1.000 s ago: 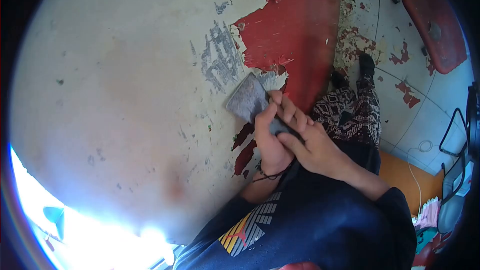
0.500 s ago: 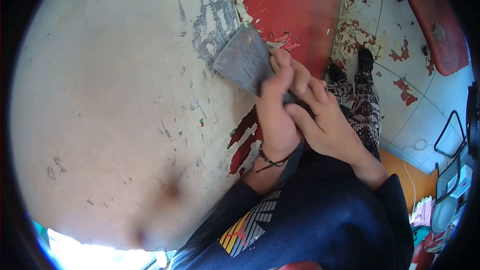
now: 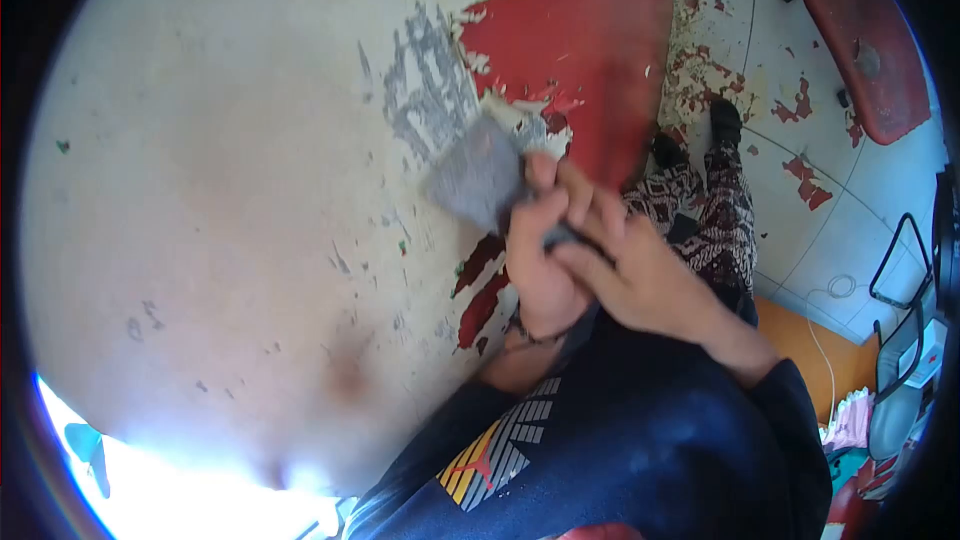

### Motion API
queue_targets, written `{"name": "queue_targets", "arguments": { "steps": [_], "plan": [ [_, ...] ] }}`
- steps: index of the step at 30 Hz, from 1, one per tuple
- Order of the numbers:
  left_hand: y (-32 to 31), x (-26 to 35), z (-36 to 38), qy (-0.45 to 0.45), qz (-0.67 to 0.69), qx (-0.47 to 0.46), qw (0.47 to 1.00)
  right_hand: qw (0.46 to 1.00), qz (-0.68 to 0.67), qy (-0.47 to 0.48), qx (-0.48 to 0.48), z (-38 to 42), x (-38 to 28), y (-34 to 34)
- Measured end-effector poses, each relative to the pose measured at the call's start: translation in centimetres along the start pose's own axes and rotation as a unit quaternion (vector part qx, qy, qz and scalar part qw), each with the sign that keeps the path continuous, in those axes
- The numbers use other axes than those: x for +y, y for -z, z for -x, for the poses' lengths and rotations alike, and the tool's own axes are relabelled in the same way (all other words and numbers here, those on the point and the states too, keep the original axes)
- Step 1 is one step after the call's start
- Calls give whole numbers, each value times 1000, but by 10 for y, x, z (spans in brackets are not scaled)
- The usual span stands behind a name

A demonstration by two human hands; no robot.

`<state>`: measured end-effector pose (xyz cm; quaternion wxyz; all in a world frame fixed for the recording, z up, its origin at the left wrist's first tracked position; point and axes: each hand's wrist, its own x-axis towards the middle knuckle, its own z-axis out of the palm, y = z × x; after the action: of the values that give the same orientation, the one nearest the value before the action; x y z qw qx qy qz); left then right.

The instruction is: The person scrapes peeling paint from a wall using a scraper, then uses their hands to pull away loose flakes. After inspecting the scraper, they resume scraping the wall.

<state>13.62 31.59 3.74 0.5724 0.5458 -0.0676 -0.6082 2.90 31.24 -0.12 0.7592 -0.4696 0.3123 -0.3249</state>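
A wide flat metal scraper [image 3: 475, 175] presses its blade against a large pale surface [image 3: 250, 160], near where a red area with a ragged edge [image 3: 560, 60] begins. My left hand [image 3: 540, 275], with a dark bracelet at the wrist, is closed around the scraper's handle. Wrapped over the same dark handle from the other side is my right hand [image 3: 640, 275]. Both hands partly hide the handle, and motion blurs the blade. Grey scraped streaks [image 3: 430, 85] lie just beyond the blade, and dark red torn patches [image 3: 485, 305] show beside my left wrist.
Paint flakes litter the tiled floor [image 3: 785, 175] at right, where my legs [image 3: 725, 220] and shoes stand. A red seat [image 3: 870, 50] is at upper right. A grey chair [image 3: 890, 425] and a white cable [image 3: 822, 350] lie at lower right. Bright light enters at lower left.
The scraper and both hands have shifted slightly down and left, toward my body. More of the ragged edge beyond the blade is uncovered. Both hands keep their grip.
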Motion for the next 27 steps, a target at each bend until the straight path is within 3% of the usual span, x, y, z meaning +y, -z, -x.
{"name": "queue_targets", "arguments": {
  "steps": [3, 7, 9, 10, 13, 17, 19, 21, 24, 27],
  "plan": [
    [-12, -1, -14, -20, -36, -17, 999, 999, -33, -26, -31, -11, 2, 11],
    [-3, 2, -5, -8, 28, -46, 999, 999, 17, 8, 27, -4, -2, 2],
    [-4, 8, -11, -5, 54, -35, 998, 997, 21, -56, -57, -12, -7, 8],
    [-7, 4, -18, -29, 55, -20, 998, 1000, 0, -25, -8, -13, 2, 5],
    [-6, -3, -6, -46, 24, -16, 999, 1000, -9, -25, 5, -5, -6, 6],
    [-4, 5, -12, -24, 109, -41, 993, 1000, 9, 20, 23, -11, 1, -2],
    [-14, 11, -19, -55, 46, -31, 997, 996, 62, -70, -14, -25, -20, 15],
    [-20, 9, -23, -70, -14, -38, 997, 998, -1, -60, -37, -17, -17, 17],
    [-7, 5, -10, -32, 20, -34, 999, 999, -10, -2, 44, -3, -3, -5],
    [-11, 4, -10, -17, 50, -10, 999, 1000, -13, -22, 7, -14, -3, 7]
  ]
}}
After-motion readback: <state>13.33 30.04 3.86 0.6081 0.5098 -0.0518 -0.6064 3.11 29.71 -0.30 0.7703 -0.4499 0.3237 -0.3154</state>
